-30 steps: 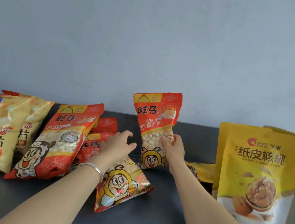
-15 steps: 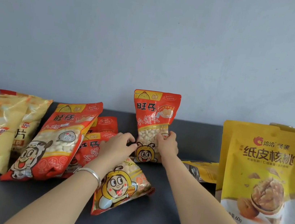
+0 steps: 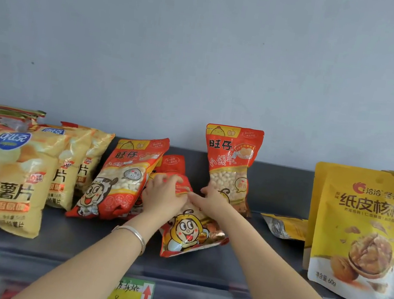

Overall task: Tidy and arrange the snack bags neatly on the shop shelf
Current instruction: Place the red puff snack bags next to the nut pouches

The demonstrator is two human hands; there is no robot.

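A red snack bag with a bee cartoon (image 3: 189, 232) lies flat on the dark shelf (image 3: 276, 191), its top end lifted a little. My left hand (image 3: 163, 195) grips that top edge from the left. From the right, my right hand (image 3: 211, 199) pinches the same edge with its fingers pointing left. Just behind my right hand, a matching red bag (image 3: 231, 159) stands upright against the back wall with no hand on it. More red bags (image 3: 121, 176) lean in a loose pile to the left.
Yellow potato chip bags (image 3: 9, 181) fill the shelf's left end. Yellow walnut pouches (image 3: 366, 231) stand at the right, with one fallen pouch (image 3: 284, 226) lying flat beside them. Price tags (image 3: 131, 292) line the shelf's front edge. A grey wall backs the shelf.
My right hand set the upright red bag down at the back, let go of it and moved to the lying bag. My left hand closed on that bag's top edge.
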